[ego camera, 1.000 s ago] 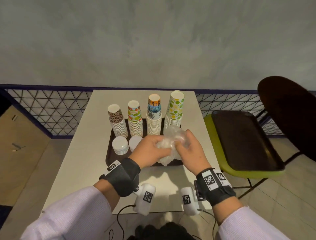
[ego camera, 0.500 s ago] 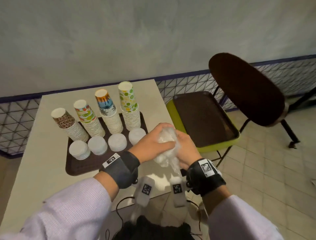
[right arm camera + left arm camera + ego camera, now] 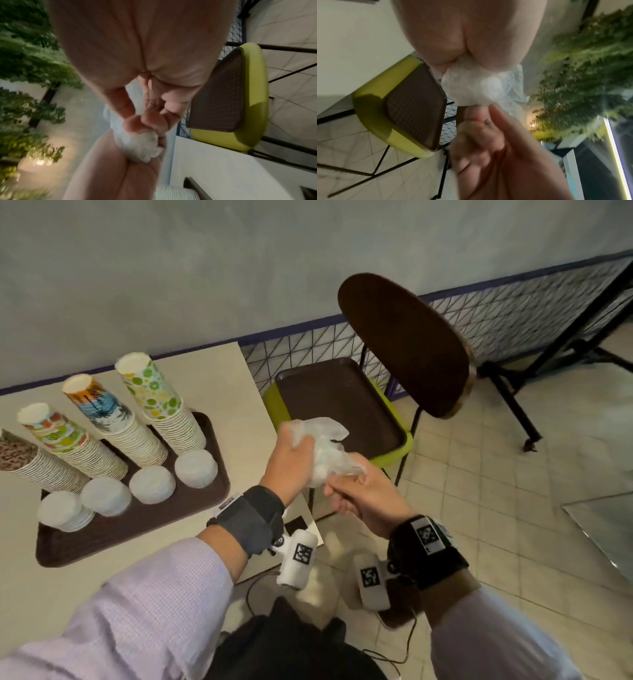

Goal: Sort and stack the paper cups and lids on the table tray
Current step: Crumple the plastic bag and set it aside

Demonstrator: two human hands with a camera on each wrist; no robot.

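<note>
Several stacks of patterned paper cups [image 3: 150,419] stand upside down along the back of the brown tray [image 3: 137,522] on the table. In front of them on the tray sit several stacks of white lids [image 3: 152,484]. A crumpled clear plastic bag [image 3: 325,453] is in the air past the table's right edge. My left hand [image 3: 301,440] grips its upper part in a fist. My right hand [image 3: 342,487] pinches its lower end from below. In the wrist views the plastic bag [image 3: 471,86] [image 3: 137,146] bulges between both hands.
A chair with a yellow-green seat [image 3: 394,453] stands right of the table, and a second brown tray [image 3: 335,402] lies on it with nothing inside. Its dark backrest [image 3: 400,344] rises behind. Tiled floor [image 3: 496,508] spreads to the right, and a mesh fence [image 3: 513,313] runs along the wall.
Both hands carried the crumpled plastic from above the table tray to the right, past the table edge toward the chair. The view swung right, and all the lid stacks now show.
</note>
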